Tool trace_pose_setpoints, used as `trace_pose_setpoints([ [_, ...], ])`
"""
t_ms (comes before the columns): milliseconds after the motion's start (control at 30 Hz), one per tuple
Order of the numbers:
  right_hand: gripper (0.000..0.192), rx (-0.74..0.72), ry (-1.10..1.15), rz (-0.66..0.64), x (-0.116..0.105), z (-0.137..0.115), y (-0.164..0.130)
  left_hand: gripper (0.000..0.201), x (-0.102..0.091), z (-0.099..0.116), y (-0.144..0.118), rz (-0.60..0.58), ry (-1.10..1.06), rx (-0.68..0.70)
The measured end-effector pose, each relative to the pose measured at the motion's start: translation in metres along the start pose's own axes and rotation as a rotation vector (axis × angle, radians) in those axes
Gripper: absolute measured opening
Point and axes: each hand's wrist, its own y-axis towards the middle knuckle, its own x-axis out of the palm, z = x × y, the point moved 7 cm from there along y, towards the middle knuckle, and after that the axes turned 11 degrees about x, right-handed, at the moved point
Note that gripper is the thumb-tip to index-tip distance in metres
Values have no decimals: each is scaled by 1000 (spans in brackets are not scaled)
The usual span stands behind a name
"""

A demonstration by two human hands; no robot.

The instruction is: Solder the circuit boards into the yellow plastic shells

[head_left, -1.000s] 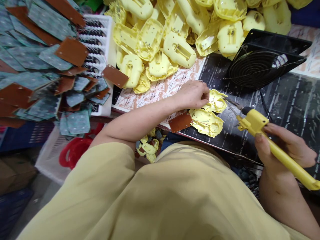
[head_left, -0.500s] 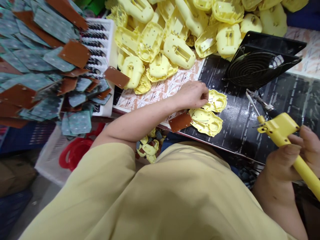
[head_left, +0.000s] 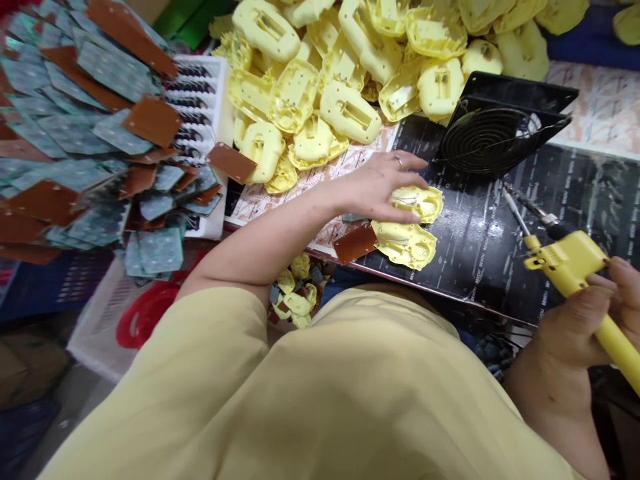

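Gripping firmly, the right hand (head_left: 583,327) was wrapped around the handle of a yellow soldering iron (head_left: 575,267), thumb pressed along its side; its metal tip pointed up and to the left over the black mat (head_left: 480,247), well apart from the work. The left hand (head_left: 383,187) lay spread, its grip loose and fingers stretched out, with a ring on one finger. Its fingertips rested on the upper yellow shell (head_left: 420,202), pressing it flat rather than closing on it. Just below, touching that piece, lay a second yellow shell (head_left: 407,243), open side up, with thin wires across its inside. A brown circuit board (head_left: 355,243) sat at its left edge, touching it, near the front edge of the bench (head_left: 605,107).

Behind the hand rose a heap of yellow shells (head_left: 350,73), tumbled over a patterned sheet. A black fan (head_left: 493,137) with a wire grille stood tilted on the mat to the right of the heap. On the far left a pile of green and brown circuit boards (head_left: 85,147) spilled over a white tray (head_left: 205,120).
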Motion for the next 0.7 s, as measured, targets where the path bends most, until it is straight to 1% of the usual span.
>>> trace_pose_setpoints([
  [67, 35, -21, 6, 64, -7, -1, 2, 71, 16, 19, 10, -119, 0, 98],
  [133, 37, -18, 20, 79, -10, -2, 3, 81, 32, 33, 17, -229, 38, 136],
  [200, 39, -11, 27, 73, -11, -3, 2, 84, 42, 39, 14, -299, 97, 117],
  [267, 38, -21, 30, 75, -12, -8, 0, 82, 40, 40, -1, -322, 145, 73],
  [300, 36, -25, 28, 77, -12, -10, -1, 81, 36, 39, -15, -329, 159, 46],
  [367, 32, -17, 38, 52, -8, -13, -3, 80, 27, 38, -56, -359, 172, -21],
  [467, 33, 7, 97, -13, 6, -13, -5, 78, 15, 41, -138, -430, 175, -152],
  [533, 36, 12, 152, -26, 15, -8, -4, 73, 12, 46, -191, -483, 168, -243],
  [567, 38, 4, 174, -24, 19, -5, -4, 70, 13, 49, -213, -516, 147, -276],
  [600, 40, -32, 200, -6, 20, -4, -4, 65, 15, 51, -229, -535, 124, -302],
  [633, 43, -90, 230, 35, 17, -2, -4, 57, 17, 51, -238, -533, 93, -324],
  [667, 48, -138, 249, 59, 13, 0, -4, 47, 18, 50, -239, -511, 56, -340],
  [700, 53, -209, 283, 99, 6, 2, -4, 37, 18, 46, -234, -471, 27, -358],
])
